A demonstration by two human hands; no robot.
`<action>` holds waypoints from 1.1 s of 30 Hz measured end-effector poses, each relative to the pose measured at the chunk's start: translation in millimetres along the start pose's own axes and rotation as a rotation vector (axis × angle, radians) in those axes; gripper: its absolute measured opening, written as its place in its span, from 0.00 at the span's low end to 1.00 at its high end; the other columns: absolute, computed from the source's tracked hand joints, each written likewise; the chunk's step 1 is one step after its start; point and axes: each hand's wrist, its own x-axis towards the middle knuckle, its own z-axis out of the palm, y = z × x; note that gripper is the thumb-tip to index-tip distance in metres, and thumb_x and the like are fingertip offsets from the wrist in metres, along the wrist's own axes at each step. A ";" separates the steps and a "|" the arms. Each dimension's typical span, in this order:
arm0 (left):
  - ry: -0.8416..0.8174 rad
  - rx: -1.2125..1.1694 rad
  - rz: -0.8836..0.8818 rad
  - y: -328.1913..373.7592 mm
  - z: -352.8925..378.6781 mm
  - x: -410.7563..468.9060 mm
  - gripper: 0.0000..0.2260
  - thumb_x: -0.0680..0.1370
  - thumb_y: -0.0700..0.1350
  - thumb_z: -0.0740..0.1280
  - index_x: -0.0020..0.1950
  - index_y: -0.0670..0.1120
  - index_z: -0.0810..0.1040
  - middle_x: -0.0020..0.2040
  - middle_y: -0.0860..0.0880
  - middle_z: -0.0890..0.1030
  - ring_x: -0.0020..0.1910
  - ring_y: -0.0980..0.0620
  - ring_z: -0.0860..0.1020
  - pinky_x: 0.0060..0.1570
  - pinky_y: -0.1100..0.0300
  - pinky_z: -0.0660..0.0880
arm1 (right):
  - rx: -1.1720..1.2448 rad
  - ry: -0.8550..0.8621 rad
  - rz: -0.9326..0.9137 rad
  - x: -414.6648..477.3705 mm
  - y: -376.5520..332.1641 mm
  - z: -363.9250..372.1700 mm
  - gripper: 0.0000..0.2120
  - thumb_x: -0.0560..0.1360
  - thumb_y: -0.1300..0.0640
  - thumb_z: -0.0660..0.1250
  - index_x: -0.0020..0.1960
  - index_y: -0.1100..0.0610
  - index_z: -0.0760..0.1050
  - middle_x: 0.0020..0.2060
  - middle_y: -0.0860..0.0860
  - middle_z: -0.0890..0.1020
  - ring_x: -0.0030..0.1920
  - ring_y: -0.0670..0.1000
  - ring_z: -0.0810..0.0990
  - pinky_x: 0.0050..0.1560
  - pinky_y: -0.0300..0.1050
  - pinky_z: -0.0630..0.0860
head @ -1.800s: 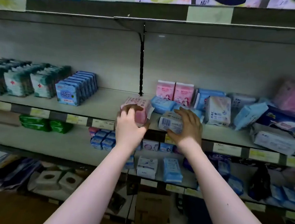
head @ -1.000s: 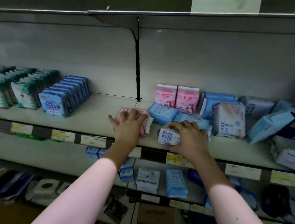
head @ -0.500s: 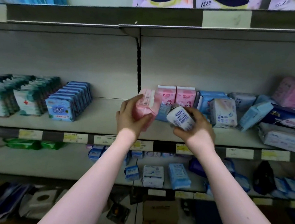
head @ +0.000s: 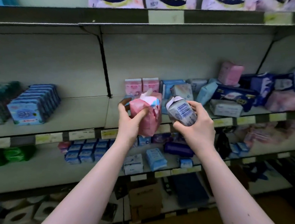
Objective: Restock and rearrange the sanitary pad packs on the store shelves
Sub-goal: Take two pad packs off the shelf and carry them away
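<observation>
Both lifted off the shelf (head: 83, 110): left hand (head: 128, 124) grips the pink pack (head: 149, 122), right hand (head: 198, 128) the barcoded pack (head: 182, 112).

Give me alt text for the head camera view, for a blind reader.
A person's left hand grips a pink plastic pad pack and the right hand a pale barcoded pack, both held before a grey metal shelf of jumbled blue and pink packs.

free: bare shelf (head: 83, 112) left of bracket (head: 105, 68) | blocked: jumbled packs (head: 232, 99) right
</observation>
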 end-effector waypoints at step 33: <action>-0.298 -0.141 -0.416 -70.2 372.1 -183.9 0.51 0.54 0.63 0.81 0.68 0.37 0.67 0.62 0.36 0.76 0.57 0.38 0.80 0.54 0.40 0.78 | 0.042 0.176 0.277 -37.8 267.1 -324.0 0.18 0.75 0.52 0.67 0.61 0.56 0.67 0.45 0.49 0.77 0.43 0.50 0.77 0.33 0.39 0.69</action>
